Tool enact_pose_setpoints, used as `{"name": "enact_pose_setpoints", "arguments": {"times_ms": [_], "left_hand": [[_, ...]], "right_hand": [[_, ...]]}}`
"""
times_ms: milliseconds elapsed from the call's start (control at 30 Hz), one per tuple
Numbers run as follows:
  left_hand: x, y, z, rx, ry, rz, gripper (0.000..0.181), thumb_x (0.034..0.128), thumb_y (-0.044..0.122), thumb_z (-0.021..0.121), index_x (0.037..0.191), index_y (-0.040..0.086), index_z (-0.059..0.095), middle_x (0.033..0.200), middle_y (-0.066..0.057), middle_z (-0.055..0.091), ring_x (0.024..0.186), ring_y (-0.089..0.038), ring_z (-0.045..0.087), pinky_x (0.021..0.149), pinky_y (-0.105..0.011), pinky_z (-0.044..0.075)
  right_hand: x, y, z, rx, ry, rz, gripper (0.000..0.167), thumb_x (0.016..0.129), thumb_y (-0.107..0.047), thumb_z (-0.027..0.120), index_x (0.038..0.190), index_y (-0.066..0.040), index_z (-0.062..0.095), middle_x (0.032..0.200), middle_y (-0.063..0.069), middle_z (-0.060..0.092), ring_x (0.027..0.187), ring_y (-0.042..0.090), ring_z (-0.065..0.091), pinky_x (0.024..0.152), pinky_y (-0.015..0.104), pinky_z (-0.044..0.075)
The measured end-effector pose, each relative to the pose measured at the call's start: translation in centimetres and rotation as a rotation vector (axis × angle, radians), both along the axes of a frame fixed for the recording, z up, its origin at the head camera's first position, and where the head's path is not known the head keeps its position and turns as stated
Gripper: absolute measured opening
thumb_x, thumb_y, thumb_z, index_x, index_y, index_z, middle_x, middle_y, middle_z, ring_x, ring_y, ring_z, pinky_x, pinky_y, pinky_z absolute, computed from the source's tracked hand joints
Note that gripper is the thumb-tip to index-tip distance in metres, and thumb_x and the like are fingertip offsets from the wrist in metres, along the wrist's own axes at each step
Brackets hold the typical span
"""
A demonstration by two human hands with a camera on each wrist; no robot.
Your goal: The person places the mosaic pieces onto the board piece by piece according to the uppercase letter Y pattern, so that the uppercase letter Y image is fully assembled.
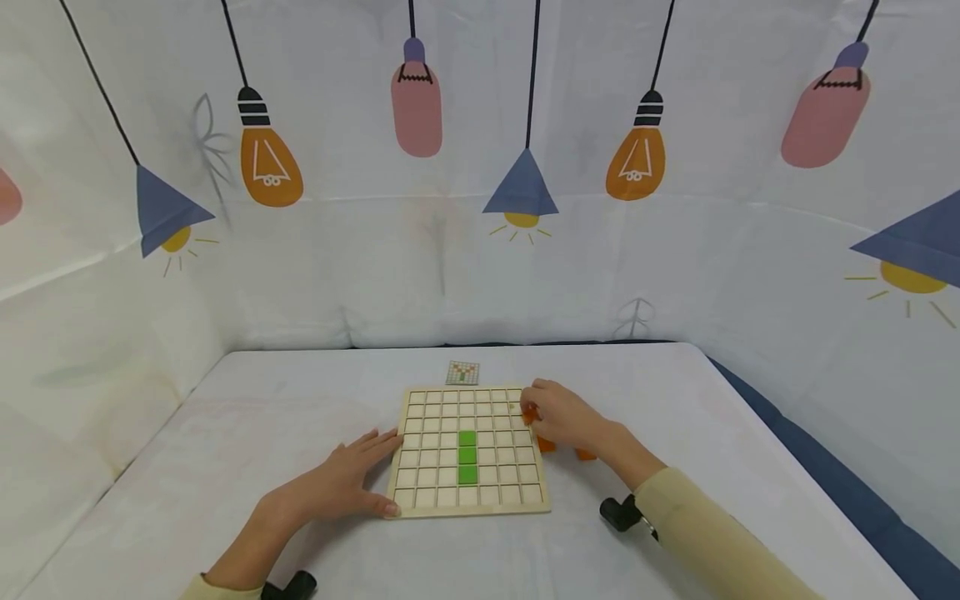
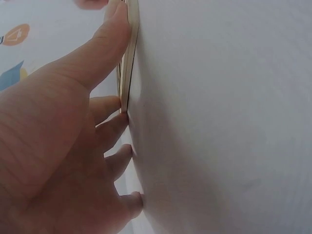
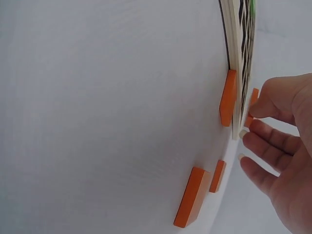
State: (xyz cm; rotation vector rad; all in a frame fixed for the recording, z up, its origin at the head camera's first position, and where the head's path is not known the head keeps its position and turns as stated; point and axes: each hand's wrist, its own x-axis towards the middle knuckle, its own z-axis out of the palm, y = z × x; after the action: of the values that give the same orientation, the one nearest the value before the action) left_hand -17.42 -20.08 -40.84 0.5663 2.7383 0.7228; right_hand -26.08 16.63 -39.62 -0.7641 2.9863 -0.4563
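Note:
A wooden grid board point(image 1: 442, 512) lies on the white table, with a column of green tiles point(image 1: 467, 456) in its middle. My left hand point(image 1: 337, 479) rests at the board's left side, fingers spread and straight, with the thumb on the lower left corner. At the upper right edge of the board, my right hand point(image 1: 564, 414) pinches an orange tile point(image 3: 254, 101) between thumb and forefinger. Its other fingers are loosely bent in the right wrist view. Another orange tile point(image 3: 227, 99) touches the board's right edge, on the table.
More orange tiles point(image 3: 192, 197) lie on the table right of the board, partly behind my right hand in the head view. A small pattern card point(image 1: 462, 372) sits beyond the board's far edge. A white curtain point(image 1: 337, 275) with printed lamps hangs behind the table.

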Motion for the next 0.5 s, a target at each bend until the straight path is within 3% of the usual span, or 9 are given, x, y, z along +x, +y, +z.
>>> {"name": "enact_pose_setpoints", "arguments": {"times_ms": [500], "left_hand": [[0.19, 0.21, 0.3, 0.006, -0.006, 0.004, 0.106, 0.0688, 0.06, 0.08, 0.155, 0.016, 0.037, 0.164, -0.004, 0.03, 0.154, -0.038, 0.015, 0.117, -0.073, 0.007]], "right_hand": [[-0.41, -1.05, -0.37, -0.026, 0.017, 0.033, 0.024, 0.081, -0.005, 0.064, 0.1, -0.018, 0.067, 0.092, -0.007, 0.055, 0.084, 0.011, 0.048, 0.075, 0.026, 0.045]]}}
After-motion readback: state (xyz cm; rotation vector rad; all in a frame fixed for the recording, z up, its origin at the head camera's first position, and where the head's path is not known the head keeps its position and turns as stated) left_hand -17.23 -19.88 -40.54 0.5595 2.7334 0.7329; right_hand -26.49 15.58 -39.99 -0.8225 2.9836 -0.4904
